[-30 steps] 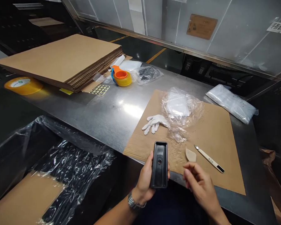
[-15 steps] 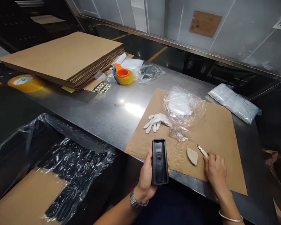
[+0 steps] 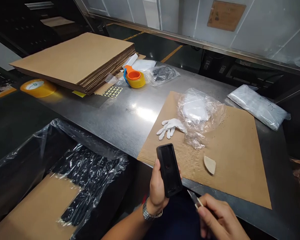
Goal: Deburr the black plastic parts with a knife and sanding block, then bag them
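Note:
A black rectangular tray-shaped part (image 3: pixel 169 170), hollow side up with a small hole in its floor, rests in my left hand (image 3: pixel 158 188), fingers wrapped round its sides. My right hand (image 3: pixel 218 216) pinches a craft knife (image 3: pixel 195 199) by its pale handle. The blade points up and left, close to the part's lower right edge but apart from it. Beyond my right hand, a beige wedge-shaped pad (image 3: pixel 209 165) lies on a cardboard sheet (image 3: pixel 240 160). Farther back on that sheet are a white glove (image 3: pixel 170 127) and a clear plastic bag (image 3: pixel 196 110) with white contents.
Stacked cardboard sheets (image 3: pixel 77 58), a tape roll in an orange dispenser (image 3: pixel 135 77) and another yellow tape roll (image 3: pixel 38 88) occupy the metal table (image 3: pixel 110 123). A wrapped plastic packet (image 3: pixel 258 106) lies right. At lower left stands a plastic-lined bin (image 3: pixel 90 173) holding black parts and cardboard.
My right hand has lifted the craft knife off the cardboard and brought it down and left, near the black part. The part has tilted in my left hand. The view has shifted slightly.

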`<move>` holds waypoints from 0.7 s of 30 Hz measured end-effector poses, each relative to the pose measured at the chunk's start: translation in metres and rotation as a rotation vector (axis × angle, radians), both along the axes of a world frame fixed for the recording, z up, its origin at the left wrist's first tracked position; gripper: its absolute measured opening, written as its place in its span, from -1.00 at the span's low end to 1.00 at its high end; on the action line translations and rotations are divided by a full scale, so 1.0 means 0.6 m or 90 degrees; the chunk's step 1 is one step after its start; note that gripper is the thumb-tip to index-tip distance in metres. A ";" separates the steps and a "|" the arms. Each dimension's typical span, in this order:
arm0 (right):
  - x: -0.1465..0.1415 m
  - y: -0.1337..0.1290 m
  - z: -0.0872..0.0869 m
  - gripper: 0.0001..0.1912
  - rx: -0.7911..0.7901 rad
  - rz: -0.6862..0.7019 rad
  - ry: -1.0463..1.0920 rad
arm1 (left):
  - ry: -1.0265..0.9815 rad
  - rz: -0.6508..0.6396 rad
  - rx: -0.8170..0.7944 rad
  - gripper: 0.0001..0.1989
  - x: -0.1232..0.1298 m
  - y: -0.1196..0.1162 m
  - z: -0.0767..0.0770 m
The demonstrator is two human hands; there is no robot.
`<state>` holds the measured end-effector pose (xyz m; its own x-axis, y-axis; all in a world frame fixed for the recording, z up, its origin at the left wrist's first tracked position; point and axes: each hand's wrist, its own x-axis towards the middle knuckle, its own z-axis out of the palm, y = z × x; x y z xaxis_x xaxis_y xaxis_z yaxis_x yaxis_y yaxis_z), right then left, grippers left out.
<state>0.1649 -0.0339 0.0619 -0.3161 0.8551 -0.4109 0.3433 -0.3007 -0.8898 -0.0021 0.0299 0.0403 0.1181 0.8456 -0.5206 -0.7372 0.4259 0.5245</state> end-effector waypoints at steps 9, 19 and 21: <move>-0.048 0.011 0.028 -0.66 -0.148 0.083 -0.074 | 0.038 0.033 0.016 -0.49 -0.002 -0.005 -0.003; -0.066 0.027 0.036 -0.66 -0.147 0.122 -0.101 | 0.065 0.045 0.037 -0.48 -0.001 -0.006 -0.004; -0.068 0.029 0.036 -0.66 -0.147 0.123 -0.096 | 0.072 0.050 0.035 -0.47 -0.001 -0.007 -0.007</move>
